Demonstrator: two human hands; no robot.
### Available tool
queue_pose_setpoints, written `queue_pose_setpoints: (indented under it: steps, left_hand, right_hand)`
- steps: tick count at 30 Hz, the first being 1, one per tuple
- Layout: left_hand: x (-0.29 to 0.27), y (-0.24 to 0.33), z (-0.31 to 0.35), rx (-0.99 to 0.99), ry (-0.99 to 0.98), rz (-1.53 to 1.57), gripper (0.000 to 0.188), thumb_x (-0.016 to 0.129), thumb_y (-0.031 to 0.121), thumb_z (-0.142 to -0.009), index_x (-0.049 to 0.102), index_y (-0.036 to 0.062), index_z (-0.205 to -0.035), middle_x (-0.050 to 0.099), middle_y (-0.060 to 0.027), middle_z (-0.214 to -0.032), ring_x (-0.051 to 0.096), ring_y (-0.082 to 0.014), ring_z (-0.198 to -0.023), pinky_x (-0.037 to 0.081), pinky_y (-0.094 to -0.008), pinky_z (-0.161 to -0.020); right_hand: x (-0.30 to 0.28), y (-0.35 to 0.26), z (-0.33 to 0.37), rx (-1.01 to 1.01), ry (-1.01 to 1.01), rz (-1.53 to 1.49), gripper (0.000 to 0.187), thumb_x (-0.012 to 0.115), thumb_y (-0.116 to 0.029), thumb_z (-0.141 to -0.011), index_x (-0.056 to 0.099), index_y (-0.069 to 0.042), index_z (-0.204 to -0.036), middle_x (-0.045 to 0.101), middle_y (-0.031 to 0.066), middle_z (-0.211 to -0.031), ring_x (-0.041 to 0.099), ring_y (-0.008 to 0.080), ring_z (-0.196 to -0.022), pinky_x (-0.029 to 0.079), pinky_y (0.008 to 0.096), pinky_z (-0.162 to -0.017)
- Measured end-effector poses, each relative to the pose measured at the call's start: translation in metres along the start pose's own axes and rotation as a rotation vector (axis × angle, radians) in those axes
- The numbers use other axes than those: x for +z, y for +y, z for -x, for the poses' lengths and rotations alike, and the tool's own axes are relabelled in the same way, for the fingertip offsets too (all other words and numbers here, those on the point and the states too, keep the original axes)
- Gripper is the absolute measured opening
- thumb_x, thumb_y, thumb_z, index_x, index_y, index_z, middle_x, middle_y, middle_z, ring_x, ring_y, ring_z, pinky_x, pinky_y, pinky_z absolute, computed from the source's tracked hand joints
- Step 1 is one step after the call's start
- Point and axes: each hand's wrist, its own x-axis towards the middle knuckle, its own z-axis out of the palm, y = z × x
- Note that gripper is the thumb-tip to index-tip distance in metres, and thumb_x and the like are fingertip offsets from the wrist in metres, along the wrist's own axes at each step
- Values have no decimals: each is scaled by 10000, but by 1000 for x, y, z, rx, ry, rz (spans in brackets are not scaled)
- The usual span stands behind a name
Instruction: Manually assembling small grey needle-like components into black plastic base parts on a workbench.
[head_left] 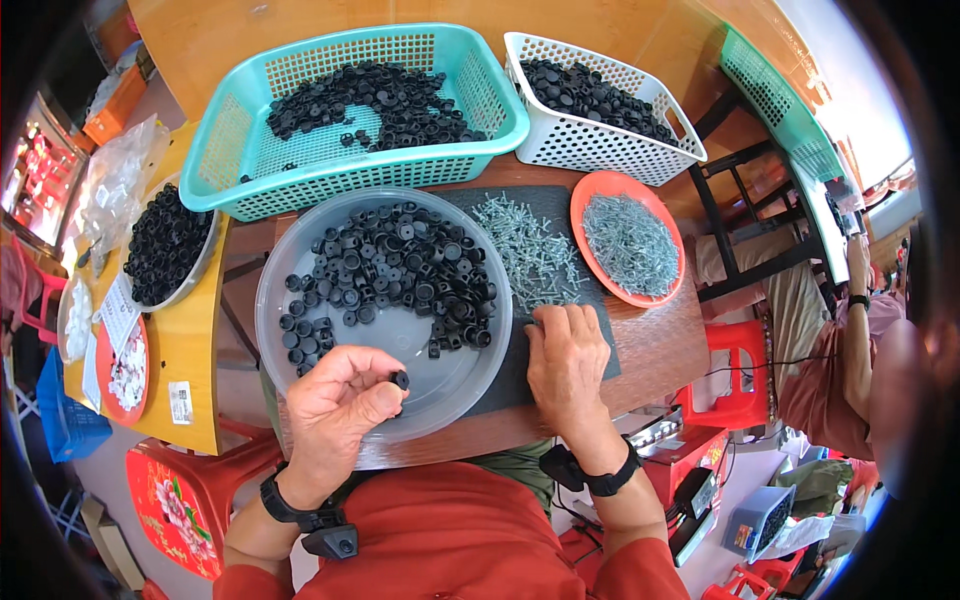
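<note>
Between the thumb and forefinger of my left hand (342,400) is a small round black plastic cap (401,380), held over the near rim of a translucent round tub (470,400). Many similar black caps (390,265) lie heaped in the tub's far part, with a few along its left side. My right hand (570,365) rests on a dark mat (516,375), its fingers curled together at the near edge of a spread of silver screws (525,245). Its fingertips are partly hidden, so I cannot make out whether they hold a screw.
More screws fill an orange-red plate (577,215) at the right. Behind the tub stand a turquoise basket (350,165) and a white basket (590,150), both holding black parts. A yellow table (200,350) at left bears another bowl (208,245). Red stools (738,370) flank the table; a person sits at right.
</note>
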Motion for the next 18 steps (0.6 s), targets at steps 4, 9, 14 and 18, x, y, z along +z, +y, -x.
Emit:
queue_pose_setpoints:
  steps: [4,9,14,18]
  left_hand:
    - [-3,2,-1,-16,-65,1,222,679,84,-807,572,-36,-960,604,-57,-823,570,-100,-701,472,-216,-660]
    - [-6,5,-4,-36,-27,20,237,704,99,-781,576,-41,-923,610,-86,-778,580,-130,-636,486,-235,-618]
    - [-11,7,-7,-118,-164,257,207,678,50,-795,598,-52,-957,634,-104,-822,610,-136,-677,504,-238,-621]
    - [-5,7,-7,-125,-160,318,271,715,100,-766,575,-59,-936,636,-130,-804,616,-178,-657,514,-273,-568]
  right_hand:
    - [-2,5,0,-43,-31,-56,205,625,20,-678,576,-18,-873,531,135,-738,502,313,-704,412,411,-598]
    - [-18,-2,0,-18,-67,-306,213,606,61,-700,612,-12,-900,529,119,-706,506,287,-681,410,378,-599]
    - [-41,-38,-3,247,-145,-818,139,591,77,-773,612,15,-896,555,31,-764,490,86,-682,387,217,-603]
    - [-38,-65,-3,299,-140,-1134,151,623,68,-775,610,17,-916,586,59,-851,514,103,-752,398,209,-637]
